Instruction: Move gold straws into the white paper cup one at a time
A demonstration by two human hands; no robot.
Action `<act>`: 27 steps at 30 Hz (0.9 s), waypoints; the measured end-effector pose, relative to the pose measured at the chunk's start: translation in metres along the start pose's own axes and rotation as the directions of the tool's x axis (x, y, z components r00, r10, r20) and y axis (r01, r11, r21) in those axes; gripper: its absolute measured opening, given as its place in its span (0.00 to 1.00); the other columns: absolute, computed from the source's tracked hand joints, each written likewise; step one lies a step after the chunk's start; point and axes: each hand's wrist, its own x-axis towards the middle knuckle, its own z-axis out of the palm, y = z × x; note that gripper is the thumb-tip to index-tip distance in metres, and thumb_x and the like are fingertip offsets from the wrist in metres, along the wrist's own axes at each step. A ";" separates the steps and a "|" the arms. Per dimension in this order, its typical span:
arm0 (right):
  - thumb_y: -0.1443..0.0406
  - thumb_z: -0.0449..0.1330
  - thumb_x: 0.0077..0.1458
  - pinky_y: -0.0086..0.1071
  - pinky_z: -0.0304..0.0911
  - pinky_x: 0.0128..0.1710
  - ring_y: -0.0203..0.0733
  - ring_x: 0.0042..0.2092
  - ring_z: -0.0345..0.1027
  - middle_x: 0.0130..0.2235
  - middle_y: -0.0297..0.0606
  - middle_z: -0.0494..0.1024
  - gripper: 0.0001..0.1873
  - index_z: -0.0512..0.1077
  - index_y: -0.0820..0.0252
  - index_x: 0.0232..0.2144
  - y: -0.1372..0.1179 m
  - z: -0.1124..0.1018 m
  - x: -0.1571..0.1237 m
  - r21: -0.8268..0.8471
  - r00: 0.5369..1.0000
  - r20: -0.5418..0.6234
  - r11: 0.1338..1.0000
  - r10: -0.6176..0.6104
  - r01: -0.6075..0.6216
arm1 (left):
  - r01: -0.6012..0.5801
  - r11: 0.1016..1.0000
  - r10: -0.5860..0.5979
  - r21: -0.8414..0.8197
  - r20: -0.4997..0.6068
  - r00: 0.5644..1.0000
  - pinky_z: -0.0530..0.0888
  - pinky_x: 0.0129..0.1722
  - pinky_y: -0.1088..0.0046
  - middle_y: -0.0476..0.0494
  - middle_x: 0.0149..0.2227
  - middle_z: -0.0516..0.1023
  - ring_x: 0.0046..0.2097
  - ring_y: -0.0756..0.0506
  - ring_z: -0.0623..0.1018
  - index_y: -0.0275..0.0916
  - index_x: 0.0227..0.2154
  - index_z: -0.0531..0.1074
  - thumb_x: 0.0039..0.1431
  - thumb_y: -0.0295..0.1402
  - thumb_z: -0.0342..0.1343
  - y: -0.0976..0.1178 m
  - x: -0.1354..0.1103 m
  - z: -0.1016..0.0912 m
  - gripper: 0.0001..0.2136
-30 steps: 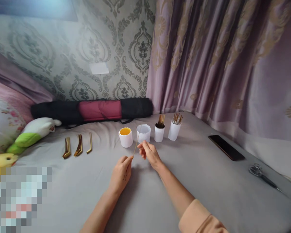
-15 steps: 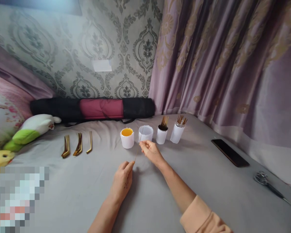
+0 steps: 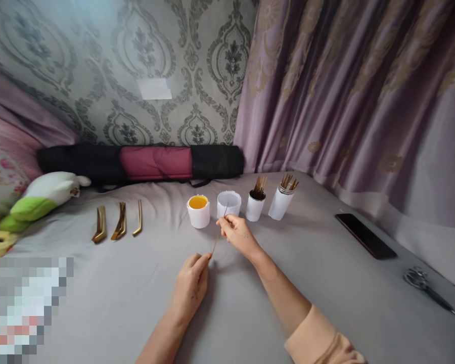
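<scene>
A thin brownish stick (image 3: 215, 243) slants up between my two hands over the grey sheet. My left hand (image 3: 192, 285), lower down, pinches its near end. Higher up, the closed fingers of my right hand (image 3: 238, 236) grip it, and its far tip pokes out in front of a white cup (image 3: 222, 201) whose inside looks pale. Left of that cup stands another white cup (image 3: 199, 218) with an orange-yellow inside. To the right are a white-wrapped cup (image 3: 255, 210) of brown sticks (image 3: 260, 186) and a tilted white container (image 3: 280, 203) holding more sticks.
Bent gold-brown strips (image 3: 120, 222) lie in several groups at left, near plush toys (image 3: 41, 194). A long black and maroon bag (image 3: 155, 163) lies along the wall. At right are a phone (image 3: 365, 236) and a dark-handled metal tool (image 3: 426, 288).
The view has tilted down slightly. My hands are a little farther apart along the stick, and less of its tip shows above my right hand.
</scene>
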 end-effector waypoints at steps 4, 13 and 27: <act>0.53 0.49 0.53 0.23 0.52 0.19 0.29 0.20 0.55 0.20 0.30 0.64 0.17 0.68 0.60 0.28 -0.001 -0.001 -0.001 0.001 1.000 0.009 1.000 -0.005 0.005 | 0.060 0.994 -0.063 -0.089 -0.036 0.997 0.68 0.29 0.77 0.44 0.28 0.69 0.28 0.50 0.71 0.38 0.38 0.71 0.58 0.33 0.42 0.005 0.002 0.001 0.13; 0.54 0.49 0.53 0.23 0.52 0.20 0.29 0.20 0.54 0.20 0.30 0.64 0.16 0.68 0.60 0.28 -0.005 -0.004 -0.001 -0.002 0.999 0.035 1.000 -0.009 0.009 | 0.290 0.904 -0.303 -0.314 0.010 0.953 0.69 0.33 0.74 0.44 0.30 0.75 0.32 0.48 0.73 0.37 0.36 0.73 0.54 0.36 0.48 0.003 0.003 0.006 0.12; 0.53 0.49 0.53 0.23 0.49 0.18 0.28 0.19 0.51 0.20 0.30 0.63 0.18 0.68 0.62 0.30 -0.004 -0.009 0.001 -0.001 1.000 0.024 1.000 0.003 -0.003 | 0.604 0.326 -0.520 -0.727 0.396 0.757 0.55 0.15 0.80 0.50 0.23 0.69 0.17 0.57 0.59 0.32 0.38 0.68 0.47 0.37 0.55 0.019 0.010 -0.003 0.16</act>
